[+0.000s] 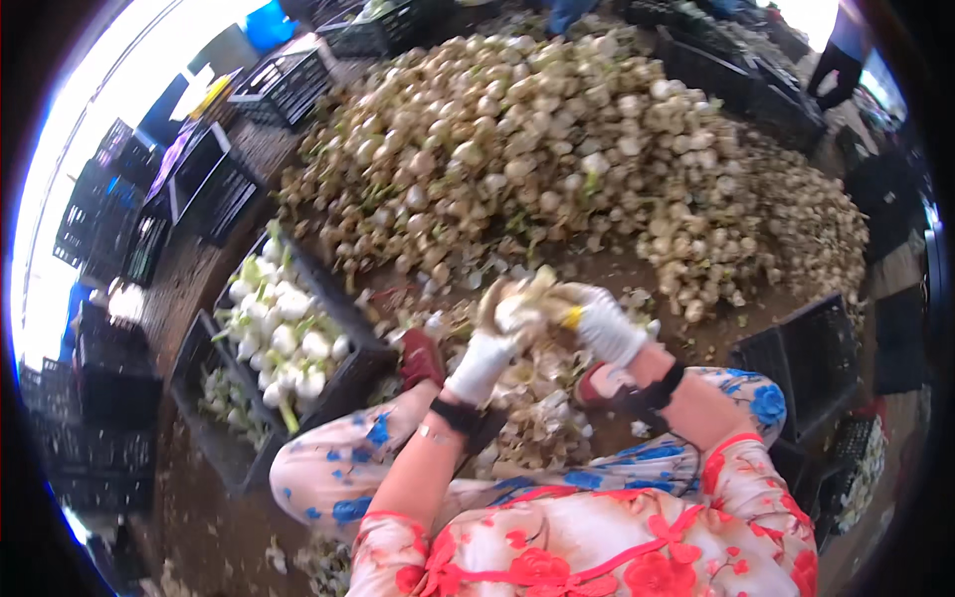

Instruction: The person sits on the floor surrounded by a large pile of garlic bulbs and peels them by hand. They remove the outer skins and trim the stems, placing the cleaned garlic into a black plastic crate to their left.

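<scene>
My left hand [489, 336], in a white glove with soiled fingers, holds a pale onion bulb [516, 313] in front of me. Close on its right is my gloved right hand [600, 321], its fingers curled towards the bulb. A small yellow object [572, 318], possibly a tool handle, shows in the right hand; blur hides the rest of it. Beneath both hands, a heap of loose papery skins [541, 407] lies between my legs. Peeled white bulbs with green stems [287, 317] fill a black plastic crate [358, 321] to my left.
A large mound of unpeeled bulbs [507, 142] spreads across the floor ahead. Black crates [213, 179] stand at the left, and another tilted crate [802, 366] is beside my right knee. At the far right stands part of a person [839, 63].
</scene>
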`<move>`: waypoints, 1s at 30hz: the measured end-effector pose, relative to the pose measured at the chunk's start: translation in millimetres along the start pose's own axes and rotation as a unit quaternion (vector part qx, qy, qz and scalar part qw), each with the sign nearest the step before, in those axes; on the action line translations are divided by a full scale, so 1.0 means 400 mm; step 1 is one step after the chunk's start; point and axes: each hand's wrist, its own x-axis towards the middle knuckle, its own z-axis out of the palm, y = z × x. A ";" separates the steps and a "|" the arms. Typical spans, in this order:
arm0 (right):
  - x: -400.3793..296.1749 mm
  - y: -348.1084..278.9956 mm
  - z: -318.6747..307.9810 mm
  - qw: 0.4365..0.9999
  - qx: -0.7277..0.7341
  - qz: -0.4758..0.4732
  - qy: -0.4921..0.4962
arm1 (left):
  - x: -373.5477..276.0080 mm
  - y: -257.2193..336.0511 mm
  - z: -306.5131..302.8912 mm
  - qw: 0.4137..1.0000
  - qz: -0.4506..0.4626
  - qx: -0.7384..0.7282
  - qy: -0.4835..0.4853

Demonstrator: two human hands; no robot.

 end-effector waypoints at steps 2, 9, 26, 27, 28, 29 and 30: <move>-0.018 -0.026 0.027 0.987 -0.104 -0.126 -0.002 | 0.007 -0.059 -0.024 0.975 0.131 0.176 0.027; -0.027 0.010 -0.007 0.972 -0.155 -0.178 -0.006 | -0.012 0.008 0.025 0.999 -0.038 0.013 0.033; 0.011 0.038 0.011 0.955 -0.175 -0.236 0.030 | -0.001 0.018 -0.007 0.962 -0.119 -0.192 -0.151; 0.006 0.045 0.013 0.957 -0.150 -0.246 0.038 | 0.001 0.006 -0.007 0.970 -0.120 -0.192 -0.084; 0.001 0.048 0.014 0.957 -0.126 -0.256 0.045 | 0.011 -0.006 0.003 0.974 -0.121 -0.192 -0.017; 0.002 0.048 0.026 0.958 -0.099 -0.266 0.043 | 0.014 0.000 0.002 0.973 -0.116 -0.189 0.058; -0.008 0.046 0.033 0.979 0.036 -0.202 0.004 | 0.007 0.015 -0.005 0.977 -0.119 -0.173 0.019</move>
